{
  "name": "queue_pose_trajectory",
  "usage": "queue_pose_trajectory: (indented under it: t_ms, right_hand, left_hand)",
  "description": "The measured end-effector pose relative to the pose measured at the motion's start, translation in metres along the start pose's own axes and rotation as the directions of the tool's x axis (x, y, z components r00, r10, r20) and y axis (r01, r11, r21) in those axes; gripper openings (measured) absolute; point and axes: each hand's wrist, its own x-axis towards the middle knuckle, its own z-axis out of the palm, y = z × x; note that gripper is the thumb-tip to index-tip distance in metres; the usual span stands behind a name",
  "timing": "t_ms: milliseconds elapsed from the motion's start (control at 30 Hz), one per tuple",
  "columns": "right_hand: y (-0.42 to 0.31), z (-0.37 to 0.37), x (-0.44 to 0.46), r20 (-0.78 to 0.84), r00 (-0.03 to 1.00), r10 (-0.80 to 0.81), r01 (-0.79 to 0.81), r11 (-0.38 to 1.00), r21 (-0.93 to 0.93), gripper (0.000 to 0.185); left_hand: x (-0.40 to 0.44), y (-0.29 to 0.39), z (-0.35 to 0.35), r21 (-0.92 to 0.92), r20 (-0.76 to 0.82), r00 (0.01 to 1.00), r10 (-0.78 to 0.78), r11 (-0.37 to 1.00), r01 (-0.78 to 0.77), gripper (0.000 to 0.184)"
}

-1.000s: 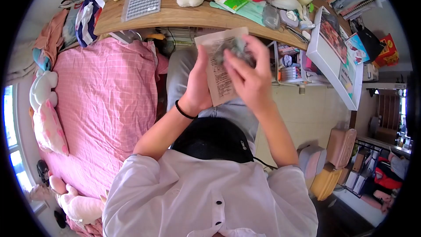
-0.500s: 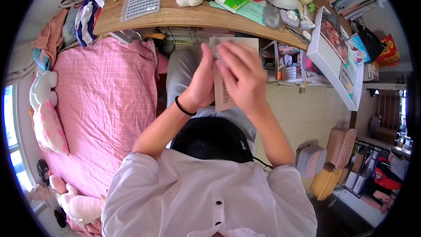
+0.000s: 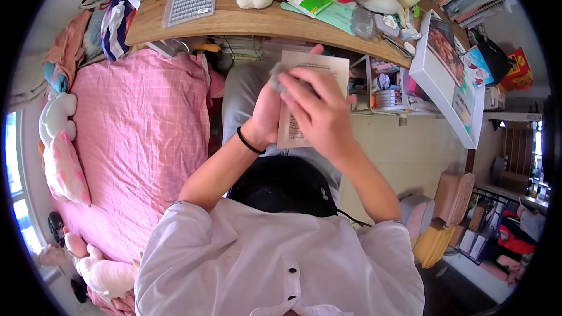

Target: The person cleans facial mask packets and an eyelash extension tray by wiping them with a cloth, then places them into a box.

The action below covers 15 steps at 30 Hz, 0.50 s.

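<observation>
A flat, pale printed packet [image 3: 333,65] is upright over my lap, in my left hand [image 3: 268,108]. That hand lies along the packet's left side and partly behind it, with fingertips showing past its top and right edges. In front of the packet, my right hand [image 3: 319,111] holds a crumpled grey cloth-like piece [image 3: 276,76] under its fingers, by the packet's left edge. Part of the grey piece is hidden by the fingers. A black band circles my left wrist.
Beyond my hands is a wooden desk [image 3: 252,23] with a lash-like tray [image 3: 191,1], plush items and packets. A pink-covered bed [image 3: 140,140] lies left. At right stand a drawer cart [image 3: 386,90], a white box lid [image 3: 421,67] and suitcases [image 3: 453,199].
The packet has shifted right and become more upright. My right hand has moved the grey piece from the packet's upper middle to its left edge.
</observation>
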Motion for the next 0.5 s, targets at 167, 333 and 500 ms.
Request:
queue_pose_trajectory:
  t_ms: [167,333,500]
  right_hand:
    - [0.013,-0.004,0.012,-0.04,0.999,-0.024,0.017,0.985,-0.173,0.029]
    - [0.003,-0.004,0.008,0.021,0.999,0.024,-0.021,0.993,-0.118,0.03]
    - [-0.003,-0.006,-0.005,0.104,0.993,0.049,-0.045,0.998,-0.04,0.033]
  left_hand:
    - [0.002,-0.01,-0.04,-0.222,0.003,0.972,-0.236,0.947,0.231,0.059]
    - [0.005,-0.003,0.003,-0.239,-0.013,0.998,-0.057,0.97,0.052,0.066]
    - [0.001,0.001,0.004,-0.19,0.087,0.996,-0.022,0.981,0.039,0.066]
